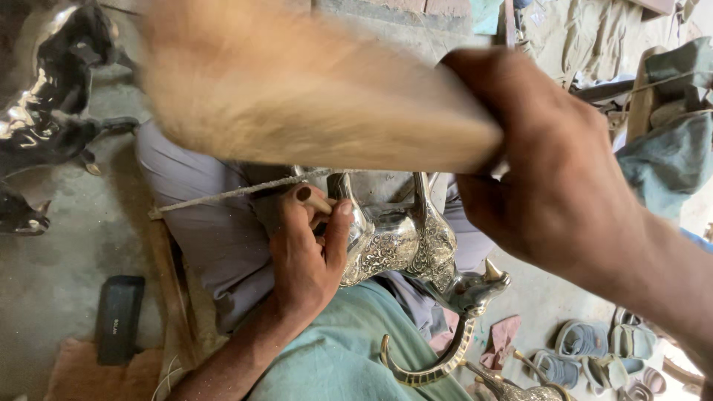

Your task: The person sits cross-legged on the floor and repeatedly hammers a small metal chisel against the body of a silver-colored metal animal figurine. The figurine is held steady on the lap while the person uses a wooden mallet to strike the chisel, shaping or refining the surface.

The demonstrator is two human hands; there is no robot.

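Gripping the shiny metal deer (pixel 405 245) at 6 o'clock on the lap, the left hand (pixel 308 252) steadies it while the right hand (pixel 553 186) clenches a blurry, fluffy brush (pixel 297 89) at 12 o'clock, whose fast swing could knock the deer loose.

Upturned engraved silver deer figurine (pixel 397 245), lap-borne

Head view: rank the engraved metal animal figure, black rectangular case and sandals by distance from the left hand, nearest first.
1. Engraved metal animal figure: gripped by the left hand, on the lap.
2. Black rectangular case: on the floor, toward the left edge of the picture.
3. Sandals: on the floor at the lower right corner, farthest.
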